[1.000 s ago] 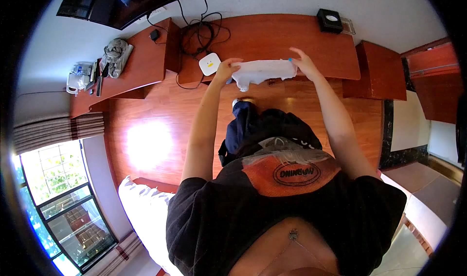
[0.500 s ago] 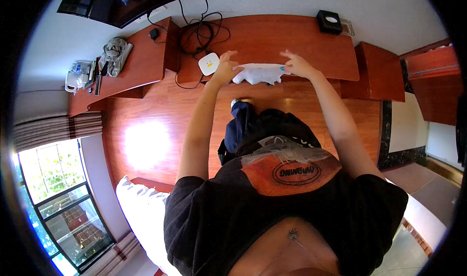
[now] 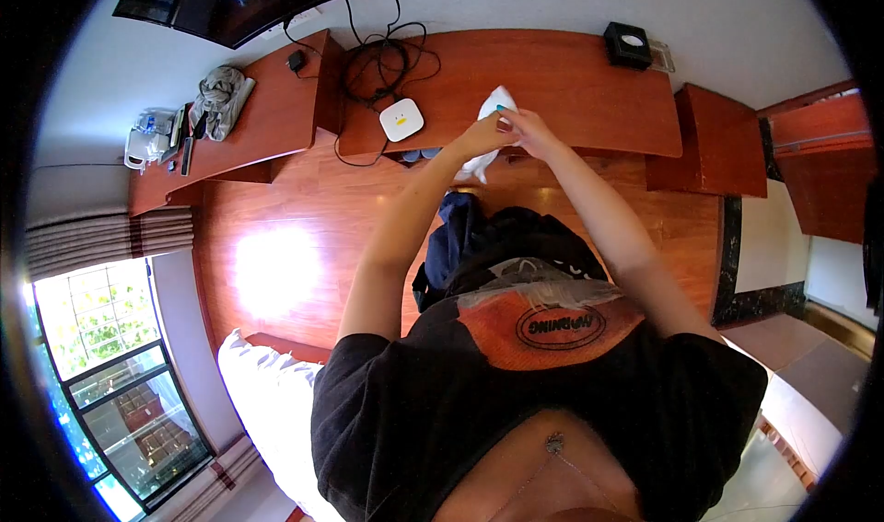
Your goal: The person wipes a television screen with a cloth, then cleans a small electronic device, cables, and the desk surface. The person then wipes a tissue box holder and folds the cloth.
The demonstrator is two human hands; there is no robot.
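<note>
Both of my hands meet over the near edge of the brown desk [image 3: 589, 85], closed around a white cloth [image 3: 478, 168]. My left hand [image 3: 485, 136] grips it in the middle, and my right hand [image 3: 531, 132], with a teal nail showing, touches the left one and pinches the same cloth. One end of the cloth sticks up above my fingers, while the rest hangs down in folds below them. My fingertips partly cover each other. Left of my hands, a white rounded box with a yellow mark [image 3: 401, 120] lies on the desk.
Black cables [image 3: 382, 71] lie coiled behind the white box. A black tissue box [image 3: 627, 45] stands at the back right. On the left side desk [image 3: 262, 98] rest a grey cloth bundle [image 3: 219, 98] and small items. A wall-mounted screen [image 3: 203, 6] hangs at upper left.
My hands were apart, stretching the cloth wide between them. They have come together, the right moving left and the left moving right, and the cloth is now folded and bunched.
</note>
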